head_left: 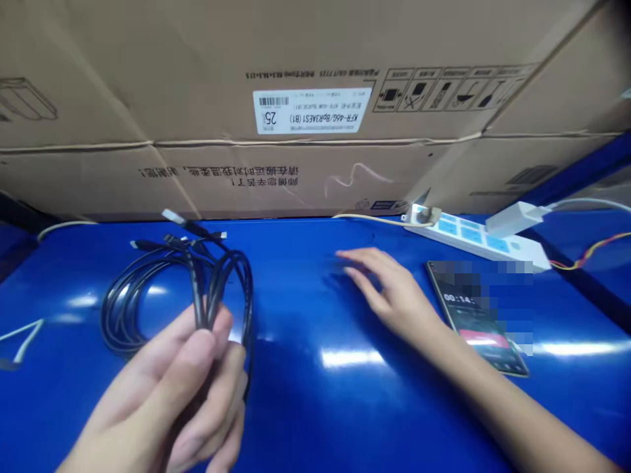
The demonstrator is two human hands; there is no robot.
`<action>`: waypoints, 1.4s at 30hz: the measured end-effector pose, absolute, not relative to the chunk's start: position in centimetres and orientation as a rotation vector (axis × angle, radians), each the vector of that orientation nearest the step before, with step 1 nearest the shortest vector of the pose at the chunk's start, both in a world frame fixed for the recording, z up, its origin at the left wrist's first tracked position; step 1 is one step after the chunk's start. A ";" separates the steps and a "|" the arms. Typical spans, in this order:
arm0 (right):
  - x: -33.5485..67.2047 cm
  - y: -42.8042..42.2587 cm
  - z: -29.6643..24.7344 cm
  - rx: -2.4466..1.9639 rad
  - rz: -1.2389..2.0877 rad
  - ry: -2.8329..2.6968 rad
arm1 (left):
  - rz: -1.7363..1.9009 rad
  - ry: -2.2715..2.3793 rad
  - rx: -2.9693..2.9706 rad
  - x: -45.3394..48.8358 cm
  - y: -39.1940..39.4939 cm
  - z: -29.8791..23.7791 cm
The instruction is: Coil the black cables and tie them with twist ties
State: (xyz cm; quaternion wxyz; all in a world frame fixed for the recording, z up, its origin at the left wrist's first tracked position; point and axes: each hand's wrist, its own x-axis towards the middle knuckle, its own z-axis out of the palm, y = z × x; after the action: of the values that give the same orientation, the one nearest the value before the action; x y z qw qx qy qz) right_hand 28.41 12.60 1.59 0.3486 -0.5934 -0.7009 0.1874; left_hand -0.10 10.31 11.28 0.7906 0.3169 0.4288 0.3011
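My left hand (182,387) is closed in a pinch on a bundle of black cables (162,282) coiled in loops above the glossy blue table (315,394). Their plug ends (197,233) fan out toward the cardboard box. My right hand (389,289) lies flat on the table with fingers stretched out and holds nothing. It rests just left of a smartphone (476,318) whose lit screen shows a timer.
A large cardboard box (305,105) with a white label stands along the back edge. A white power strip (478,236) with a plugged-in white adapter (515,217) lies at the right rear. A white cable end (22,338) shows at the left edge.
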 end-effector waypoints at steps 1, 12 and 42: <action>29.2 13.0 1.2 -1.594 0.277 -1.894 | 0.616 0.929 0.707 0.1 10.4 11.0; 29.8 13.2 0.5 -1.893 0.046 -2.233 | 0.329 0.583 0.939 4.9 12.0 6.5; 25.4 11.1 2.5 -1.054 1.741 -1.310 | 0.104 0.576 0.902 4.2 13.0 2.9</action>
State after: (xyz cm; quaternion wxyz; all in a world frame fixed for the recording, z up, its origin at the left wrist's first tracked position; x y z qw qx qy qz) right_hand 25.39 11.08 2.51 0.3529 -0.4076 -0.5063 0.6730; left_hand 4.23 13.03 2.90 0.8589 0.4295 0.2744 0.0496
